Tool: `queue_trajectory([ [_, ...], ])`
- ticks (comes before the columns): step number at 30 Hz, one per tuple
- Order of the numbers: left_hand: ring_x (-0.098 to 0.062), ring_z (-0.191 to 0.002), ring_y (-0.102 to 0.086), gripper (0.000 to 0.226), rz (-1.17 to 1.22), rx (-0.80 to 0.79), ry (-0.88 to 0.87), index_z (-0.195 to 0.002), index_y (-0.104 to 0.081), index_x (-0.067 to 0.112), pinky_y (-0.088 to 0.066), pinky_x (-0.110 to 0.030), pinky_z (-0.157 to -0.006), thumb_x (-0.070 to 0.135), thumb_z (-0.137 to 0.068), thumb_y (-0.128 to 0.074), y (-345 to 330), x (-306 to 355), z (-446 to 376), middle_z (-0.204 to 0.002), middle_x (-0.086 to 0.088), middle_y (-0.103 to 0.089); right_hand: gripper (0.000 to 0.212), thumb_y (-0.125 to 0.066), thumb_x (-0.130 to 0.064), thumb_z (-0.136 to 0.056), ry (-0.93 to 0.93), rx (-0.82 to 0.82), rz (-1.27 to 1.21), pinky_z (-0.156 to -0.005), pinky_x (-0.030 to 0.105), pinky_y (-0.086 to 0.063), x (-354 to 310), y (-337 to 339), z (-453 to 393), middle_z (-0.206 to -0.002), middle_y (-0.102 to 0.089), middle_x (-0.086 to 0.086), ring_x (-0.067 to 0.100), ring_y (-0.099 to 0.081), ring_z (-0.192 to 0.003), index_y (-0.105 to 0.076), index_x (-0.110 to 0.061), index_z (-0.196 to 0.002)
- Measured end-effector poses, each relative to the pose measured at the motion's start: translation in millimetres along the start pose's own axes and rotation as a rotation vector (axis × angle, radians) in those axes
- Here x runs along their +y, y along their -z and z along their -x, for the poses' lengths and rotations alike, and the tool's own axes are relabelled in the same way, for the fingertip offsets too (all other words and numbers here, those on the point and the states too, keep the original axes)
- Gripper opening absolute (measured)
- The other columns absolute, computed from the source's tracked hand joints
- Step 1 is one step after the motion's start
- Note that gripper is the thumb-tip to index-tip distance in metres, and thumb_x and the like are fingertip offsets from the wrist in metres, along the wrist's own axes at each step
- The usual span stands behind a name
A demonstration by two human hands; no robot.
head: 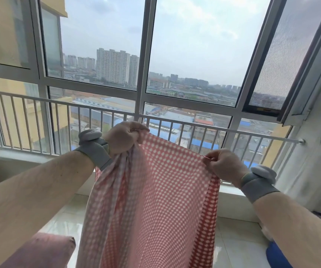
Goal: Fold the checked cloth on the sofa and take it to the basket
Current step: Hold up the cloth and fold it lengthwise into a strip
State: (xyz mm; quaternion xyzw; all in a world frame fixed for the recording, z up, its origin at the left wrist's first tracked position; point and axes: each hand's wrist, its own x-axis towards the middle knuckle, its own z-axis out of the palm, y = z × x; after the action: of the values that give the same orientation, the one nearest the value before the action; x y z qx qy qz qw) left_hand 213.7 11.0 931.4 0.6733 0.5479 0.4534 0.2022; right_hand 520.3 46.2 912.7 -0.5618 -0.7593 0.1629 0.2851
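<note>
The red-and-white checked cloth (pixel 151 200) hangs in the air in front of me, its top edge stretched between both hands and its length falling below the frame. My left hand (pixel 123 137) is raised higher and grips a bunched corner of the cloth in a fist. My right hand (pixel 224 164) pinches the other end of the top edge between thumb and fingers. Grey bands sit on both wrists. The pink sofa arm (pixel 43 250) shows at the lower left. No basket is in view.
A large window with a white safety railing (pixel 194 124) fills the wall ahead, above a low sill (pixel 231 190). Glossy pale floor tiles (pixel 63 219) lie below. A blue object (pixel 277 256) rests on the floor at lower right, by the wall.
</note>
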Motion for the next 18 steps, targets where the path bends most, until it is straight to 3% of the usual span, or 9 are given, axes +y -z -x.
queue_trajectory([
  [2, -0.001, -0.041, -0.041, 0.039, 0.016, 0.022, 0.019, -0.086, -0.067, 0.027, -0.031, -0.014, -0.036, 0.0, -0.093, -0.04, -2, -1, -2, -0.076, 0.002, -0.067, 0.019, -0.06, -0.023, -0.092, 0.052, 0.078, 0.022, -0.063, 0.023, -0.049, -5, -2, 2, -0.072, -0.071, -0.011, 0.01, -0.063, -0.069, -0.076, -0.025, -0.082],
  [4, -0.006, -0.063, -0.053, 0.031, -0.038, 0.069, 0.046, -0.085, -0.065, 0.025, -0.04, -0.013, -0.052, 0.004, -0.093, -0.044, -5, -3, -7, -0.083, 0.004, -0.066, 0.036, -0.056, -0.016, -0.095, 0.051, -0.001, -0.271, -0.052, 0.018, -0.043, -13, -6, 3, -0.056, -0.062, -0.013, 0.012, -0.054, -0.055, -0.073, -0.026, -0.065],
  [6, -0.012, -0.086, -0.057, 0.019, -0.104, 0.03, 0.069, -0.102, -0.064, 0.018, -0.042, -0.018, -0.071, 0.027, -0.097, -0.047, -11, -3, -8, -0.102, -0.002, -0.066, 0.04, -0.054, -0.012, -0.097, -0.009, -0.173, -0.645, -0.055, 0.022, -0.049, -24, -9, 4, -0.061, -0.065, -0.004, 0.015, -0.057, -0.057, -0.073, -0.02, -0.064],
  [7, -0.015, -0.095, -0.057, 0.042, -0.151, -0.034, 0.056, -0.112, -0.061, 0.014, -0.041, -0.021, -0.079, 0.048, -0.095, -0.042, -14, 0, -7, -0.111, -0.004, -0.064, 0.037, -0.054, -0.013, -0.097, -0.034, -0.256, -0.755, -0.059, 0.026, -0.053, -30, -11, 4, -0.066, -0.068, 0.0, 0.016, -0.062, -0.06, -0.074, -0.019, -0.067],
  [9, -0.014, -0.106, -0.056, 0.095, -0.176, -0.196, -0.021, -0.126, -0.056, 0.014, -0.039, -0.024, -0.086, 0.085, -0.071, -0.023, -24, 6, -4, -0.121, -0.002, -0.06, 0.032, -0.057, -0.015, -0.096, -0.017, -0.366, -0.791, -0.062, 0.029, -0.055, -41, -13, 3, -0.071, -0.071, 0.003, 0.015, -0.066, -0.062, -0.076, -0.018, -0.071],
  [11, -0.004, -0.101, -0.057, 0.106, -0.141, -0.338, -0.082, -0.126, -0.056, 0.022, -0.043, -0.021, -0.082, 0.096, -0.056, -0.026, -40, 16, 1, -0.117, 0.007, -0.061, 0.027, -0.06, -0.013, -0.094, 0.055, -0.405, -0.733, -0.065, 0.029, -0.056, -52, -19, 1, -0.073, -0.071, 0.003, 0.015, -0.066, -0.065, -0.077, -0.018, -0.073],
  [14, -0.008, -0.072, -0.066, 0.061, -0.139, -0.363, -0.144, -0.102, -0.067, 0.016, -0.053, -0.03, -0.061, 0.068, -0.072, -0.058, -63, 22, 3, -0.086, 0.0, -0.071, 0.026, -0.061, -0.006, -0.091, 0.117, -0.396, -0.739, -0.067, 0.033, -0.056, -65, -25, -2, -0.078, -0.072, 0.007, 0.021, -0.066, -0.071, -0.076, -0.02, -0.075],
  [16, -0.009, -0.064, -0.066, 0.032, -0.155, -0.348, -0.155, -0.092, -0.068, 0.013, -0.055, -0.032, -0.059, 0.043, -0.087, -0.061, -69, 24, 2, -0.074, 0.003, -0.07, 0.026, -0.061, -0.006, -0.091, 0.122, -0.292, -0.673, -0.061, 0.031, -0.053, -63, -28, -5, -0.073, -0.07, 0.004, 0.02, -0.061, -0.067, -0.072, -0.024, -0.076],
  [18, -0.013, -0.067, -0.066, 0.021, -0.204, -0.367, -0.143, -0.077, -0.065, 0.021, -0.055, -0.026, -0.063, 0.034, -0.092, -0.057, -65, 25, 3, -0.071, 0.009, -0.066, 0.016, -0.064, -0.012, -0.091, 0.177, -0.196, -0.387, -0.05, 0.021, -0.046, -54, -26, -4, -0.065, -0.066, -0.008, 0.008, -0.057, -0.055, -0.064, -0.028, -0.086],
])
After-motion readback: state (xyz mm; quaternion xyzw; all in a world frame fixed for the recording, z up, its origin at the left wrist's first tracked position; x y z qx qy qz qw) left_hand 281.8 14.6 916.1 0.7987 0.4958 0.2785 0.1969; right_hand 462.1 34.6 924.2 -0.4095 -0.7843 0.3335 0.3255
